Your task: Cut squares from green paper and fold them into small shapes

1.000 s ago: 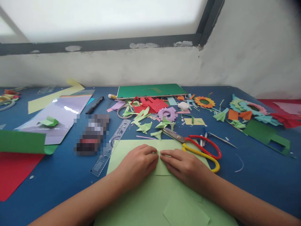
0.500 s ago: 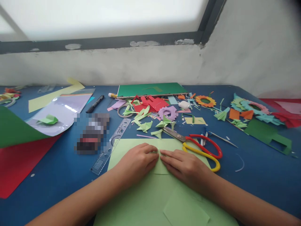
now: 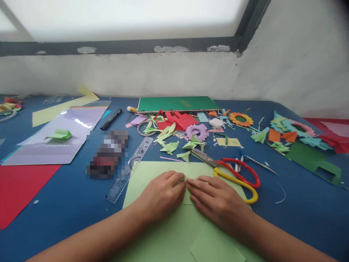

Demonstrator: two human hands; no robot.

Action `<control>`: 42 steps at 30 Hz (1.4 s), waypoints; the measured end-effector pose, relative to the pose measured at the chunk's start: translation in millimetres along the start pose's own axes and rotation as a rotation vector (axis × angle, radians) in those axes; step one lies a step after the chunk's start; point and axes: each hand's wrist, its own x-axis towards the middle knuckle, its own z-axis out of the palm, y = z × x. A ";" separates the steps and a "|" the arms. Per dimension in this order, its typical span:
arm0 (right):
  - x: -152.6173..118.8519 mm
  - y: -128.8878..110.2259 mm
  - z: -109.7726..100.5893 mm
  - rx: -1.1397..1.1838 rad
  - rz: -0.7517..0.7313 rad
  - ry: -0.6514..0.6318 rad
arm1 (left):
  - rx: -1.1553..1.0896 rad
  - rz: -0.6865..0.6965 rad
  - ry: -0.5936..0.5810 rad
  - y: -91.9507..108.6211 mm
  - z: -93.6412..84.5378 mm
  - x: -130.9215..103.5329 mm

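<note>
A large light green paper sheet (image 3: 163, 233) lies before me on the blue table. On it is a smaller light green paper piece (image 3: 187, 198), mostly covered by my fingers. My left hand (image 3: 165, 191) presses it from the left, fingers bent and drawn together, the fingertips near the middle. From the right, my right hand (image 3: 215, 194) presses the same piece with its fingers close together. The two sets of fingertips almost meet. Another light green paper piece (image 3: 216, 243) rests below my right hand. Red-and-yellow-handled scissors (image 3: 237, 178) lie beside that hand, overlapping the sheet.
A clear ruler (image 3: 131, 169), a blurred-out object (image 3: 107, 154) and a black marker (image 3: 111, 119) lie left. Paper scraps (image 3: 177, 122), a purple paper ring (image 3: 196, 133) and a green board (image 3: 177, 103) are beyond. Compasses (image 3: 261, 164) and paper rings are right.
The dark green sheet over the plastic sleeve at the left has gone from view, showing more of the sleeve. Both hands stay together on the small paper, fingers shifting slightly.
</note>
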 end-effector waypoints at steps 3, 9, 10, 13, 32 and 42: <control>-0.7 -0.8 1.1 -0.001 0.010 0.004 | 0.052 0.033 0.056 2.9 5.4 -4.0; -1.4 1.5 2.4 0.045 0.020 0.011 | 0.052 0.005 0.030 3.8 6.9 -4.8; -1.2 1.8 2.5 0.051 0.022 0.012 | 0.050 -0.006 0.015 3.8 6.6 -4.0; -0.5 2.4 2.6 0.046 0.027 0.017 | 0.061 -0.015 -0.001 4.6 5.1 -2.4; 2.2 3.1 1.3 0.042 0.054 0.024 | 0.129 0.053 -0.116 3.8 -0.4 -1.1; 1.6 -11.5 -0.2 -0.107 0.127 0.013 | 0.135 0.002 -0.136 8.6 -6.6 7.9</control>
